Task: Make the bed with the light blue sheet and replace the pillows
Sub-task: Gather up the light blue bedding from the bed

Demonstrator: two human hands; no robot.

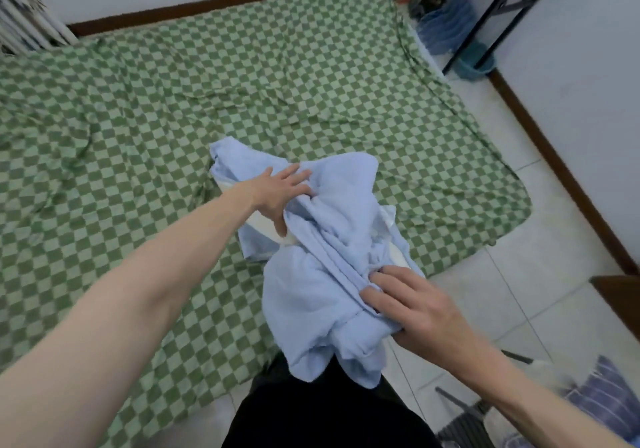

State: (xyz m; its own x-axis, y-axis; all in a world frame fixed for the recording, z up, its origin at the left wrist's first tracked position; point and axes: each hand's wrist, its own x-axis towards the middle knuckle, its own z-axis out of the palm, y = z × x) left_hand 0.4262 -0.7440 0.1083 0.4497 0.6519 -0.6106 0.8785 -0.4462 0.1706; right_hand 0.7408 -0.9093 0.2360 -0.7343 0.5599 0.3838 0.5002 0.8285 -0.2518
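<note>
Your right hand [412,305] is nearest you, fingers curled into the lower folds of the bunched light blue sheet [322,274], pinching a thick gather of cloth. The sheet hangs in a crumpled mass between your two hands, its lowest fold drooping over your dark trousers [311,409]. A white inner layer [398,257] shows at its edges, just above your right fingers and under your left palm.

Farther out, your left hand [280,191] lies on the upper part of the bundle, fingers stretched and spread over the cloth, thumb tucked under a fold.

Beyond and beneath both hands the green checked cover [173,101] spreads wrinkled across the bed. To the right of your right hand lies a pale tiled floor [519,274], with a striped cushion [602,399] close by your right forearm. Past your left hand, in the far corner, stands a blue bin [474,63].
</note>
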